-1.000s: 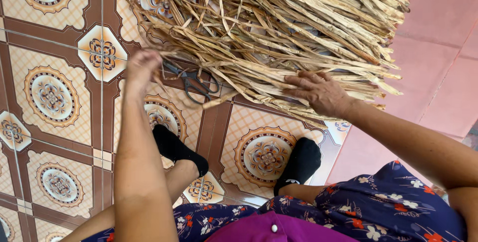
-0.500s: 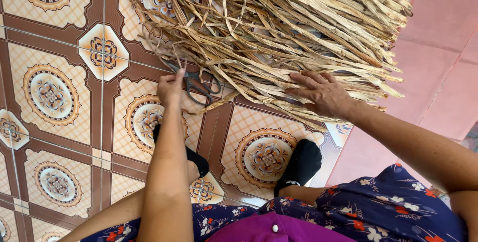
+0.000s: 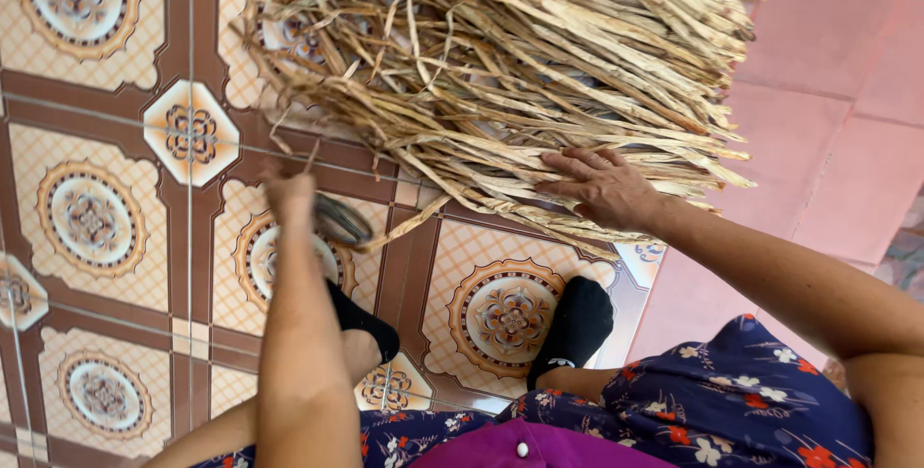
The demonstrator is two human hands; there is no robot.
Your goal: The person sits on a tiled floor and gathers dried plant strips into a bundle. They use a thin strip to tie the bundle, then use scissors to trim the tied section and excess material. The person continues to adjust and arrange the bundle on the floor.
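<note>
Right hand flat, fingers spread, on the straw pile; below the pile's edge, left hand grips scissors — blurred, probably closed.

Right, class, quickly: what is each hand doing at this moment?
Left hand: closed around dark metal scissors.
Right hand: open, flat on the pile of dry tan straw strips.

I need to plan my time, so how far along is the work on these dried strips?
Done: nothing visibly trimmed or bundled. In hand: the left hand grips blurred scissors; the right hand presses flat on the strip pile. Left: seemingly the whole loose pile.
</note>
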